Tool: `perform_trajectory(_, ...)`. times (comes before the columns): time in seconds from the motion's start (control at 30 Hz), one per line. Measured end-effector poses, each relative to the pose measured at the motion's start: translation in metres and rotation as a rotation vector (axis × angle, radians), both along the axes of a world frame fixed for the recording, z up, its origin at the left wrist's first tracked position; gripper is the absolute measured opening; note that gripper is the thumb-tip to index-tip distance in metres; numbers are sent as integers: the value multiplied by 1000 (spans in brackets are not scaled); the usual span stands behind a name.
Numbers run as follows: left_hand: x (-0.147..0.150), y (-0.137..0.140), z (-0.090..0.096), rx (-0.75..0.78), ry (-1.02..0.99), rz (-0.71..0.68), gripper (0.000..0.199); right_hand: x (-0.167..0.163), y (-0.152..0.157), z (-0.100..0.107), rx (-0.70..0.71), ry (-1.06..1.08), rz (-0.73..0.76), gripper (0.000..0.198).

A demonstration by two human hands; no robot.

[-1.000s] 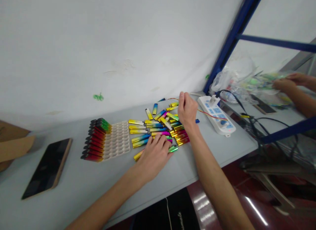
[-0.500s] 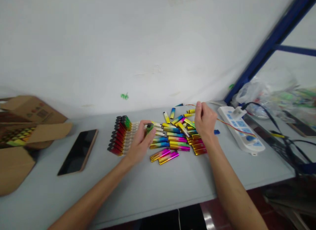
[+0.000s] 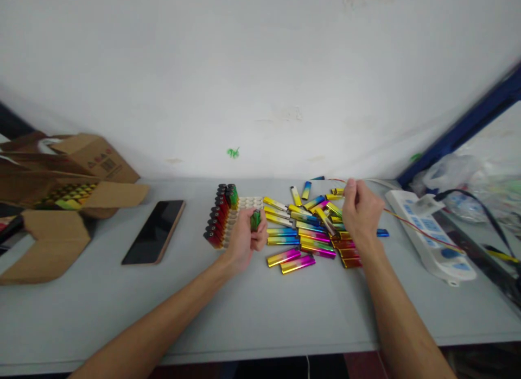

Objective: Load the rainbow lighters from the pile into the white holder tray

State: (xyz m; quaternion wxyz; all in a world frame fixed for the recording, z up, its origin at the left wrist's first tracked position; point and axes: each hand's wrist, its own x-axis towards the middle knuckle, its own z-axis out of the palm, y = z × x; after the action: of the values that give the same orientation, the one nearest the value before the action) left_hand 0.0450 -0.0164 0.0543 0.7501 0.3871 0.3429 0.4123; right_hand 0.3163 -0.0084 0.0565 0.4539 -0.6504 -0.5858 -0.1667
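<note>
My left hand point(image 3: 244, 238) is closed around a small green metallic tube point(image 3: 255, 220), held upright at the front right of a pale slotted tray point(image 3: 250, 202). Red-and-gold tubes with dark tops point(image 3: 217, 219) stand in the tray's left side, with green ones point(image 3: 232, 197) at its back. Over the right part of a pile of shiny multicoloured tubes point(image 3: 313, 227), my right hand point(image 3: 362, 208) is closed with the thumb up. A thin red-and-yellow wire point(image 3: 401, 219) shows on both sides of that fist; what the fingers hold is hidden.
A black-screened phone point(image 3: 154, 232) lies left of the tray. Farther left stands an open cardboard box point(image 3: 109, 162) with similar tubes inside. At right are a white power strip point(image 3: 433, 235) with plugs and cables, a clear plastic bag point(image 3: 456, 172) and a blue frame bar point(image 3: 459, 129).
The camera has turned left, so the scene sits farther right. My left hand has drawn slightly nearer the tray's front, its fingers curled around the green tube. My right fist keeps its place over the pile.
</note>
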Motion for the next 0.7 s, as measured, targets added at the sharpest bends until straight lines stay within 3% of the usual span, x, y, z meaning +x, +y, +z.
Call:
perform_trajectory(0.23,3,2,-3,6,46,44,50,-3,2,-3,-16,-5,38,38)
perform_trajectory(0.3,4,3,-2,77,91,60,50,-4,3,-4,-22,-2,57,39)
perform_trajectory(0.43,-1,5,12,533,299,154,36,-6,4,-5,-21,-6,96,39)
perform_trajectory(0.57,-24,14,40,968,675,212,27,-7,3,-3,0,-6,116,39)
perform_trajectory(0.7,-60,32,58,1144,1007,230,27,-7,4,-4,19,-6,117,38)
